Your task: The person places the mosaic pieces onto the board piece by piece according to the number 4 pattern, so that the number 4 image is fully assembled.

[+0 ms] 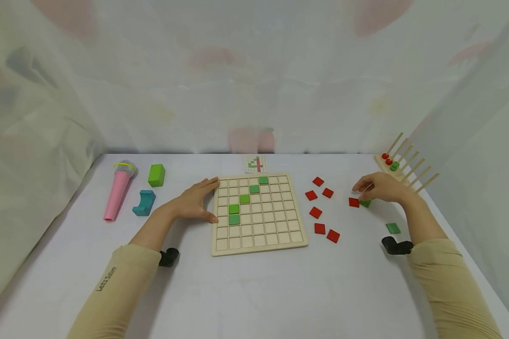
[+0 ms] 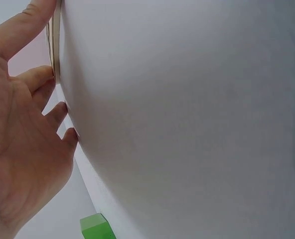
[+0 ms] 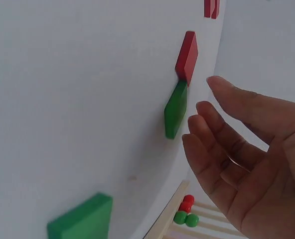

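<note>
A pale wooden grid board [image 1: 259,249] lies in the middle of the table, with several green tiles [image 1: 244,198] in a slanting line across its squares. At its left edge, my left hand [image 1: 193,200] rests with thumb and fingers spread, touching the rim. My right hand [image 1: 381,187] hovers at the right with fingers loosely bent, just above a green tile [image 3: 176,109]. That tile touches a red tile [image 3: 187,57] at one corner; a gap shows between it and my fingertips in the right wrist view. Another green tile [image 1: 393,228] lies nearer the right wrist.
Several red tiles [image 1: 316,213] lie scattered right of the board. A small printed pattern card [image 1: 256,165] is behind it. A pegged bead stand [image 1: 400,175] stands back right. To the left are a pink microphone [image 1: 119,193], a green block [image 1: 156,175] and a teal curved block [image 1: 144,203].
</note>
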A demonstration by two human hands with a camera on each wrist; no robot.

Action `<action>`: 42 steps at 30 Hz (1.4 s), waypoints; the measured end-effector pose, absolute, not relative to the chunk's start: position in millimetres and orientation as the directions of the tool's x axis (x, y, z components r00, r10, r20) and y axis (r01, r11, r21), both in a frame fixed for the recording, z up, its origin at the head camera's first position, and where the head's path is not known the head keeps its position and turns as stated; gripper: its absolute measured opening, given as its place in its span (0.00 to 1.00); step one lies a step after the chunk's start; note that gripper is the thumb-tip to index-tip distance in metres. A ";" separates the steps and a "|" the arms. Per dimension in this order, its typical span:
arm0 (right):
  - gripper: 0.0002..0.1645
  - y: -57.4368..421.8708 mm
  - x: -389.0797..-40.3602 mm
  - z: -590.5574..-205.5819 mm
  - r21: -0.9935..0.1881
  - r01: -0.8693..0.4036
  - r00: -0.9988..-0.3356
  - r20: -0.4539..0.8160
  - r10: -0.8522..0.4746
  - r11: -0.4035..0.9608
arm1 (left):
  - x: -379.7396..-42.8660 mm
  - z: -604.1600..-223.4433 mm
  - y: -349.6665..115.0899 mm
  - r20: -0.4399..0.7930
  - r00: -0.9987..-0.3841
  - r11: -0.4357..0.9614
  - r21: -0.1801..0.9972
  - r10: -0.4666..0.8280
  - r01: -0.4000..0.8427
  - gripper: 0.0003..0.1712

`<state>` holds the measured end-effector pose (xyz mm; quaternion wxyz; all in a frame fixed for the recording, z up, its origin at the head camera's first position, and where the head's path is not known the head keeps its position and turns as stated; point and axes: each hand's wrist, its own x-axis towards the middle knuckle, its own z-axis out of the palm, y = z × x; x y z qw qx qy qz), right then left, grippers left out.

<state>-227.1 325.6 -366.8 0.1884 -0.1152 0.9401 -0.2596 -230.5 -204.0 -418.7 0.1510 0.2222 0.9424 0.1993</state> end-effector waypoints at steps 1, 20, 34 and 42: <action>0.18 328.0 -226.5 -367.0 -0.531 -0.119 -0.900 -0.299 -0.317 0.839 | -230.4 -418.5 -203.8 -0.196 -0.856 0.822 0.442 0.479 0.358 0.67; 0.19 338.5 -222.4 -375.4 -0.516 -0.086 -0.879 -0.363 -0.309 0.852 | -229.8 -419.1 -202.6 -0.181 -0.858 0.814 0.456 0.481 0.360 0.67; 0.14 336.5 -225.6 -375.5 -0.471 -0.106 -0.884 -0.359 -0.300 0.876 | -229.8 -418.4 -201.0 -0.193 -0.858 0.822 0.444 0.476 0.356 0.66; 0.14 336.6 -227.1 -374.4 -0.421 -0.114 -0.896 -0.347 -0.276 0.900 | -229.7 -418.3 -201.4 -0.191 -0.859 0.822 0.446 0.475 0.355 0.66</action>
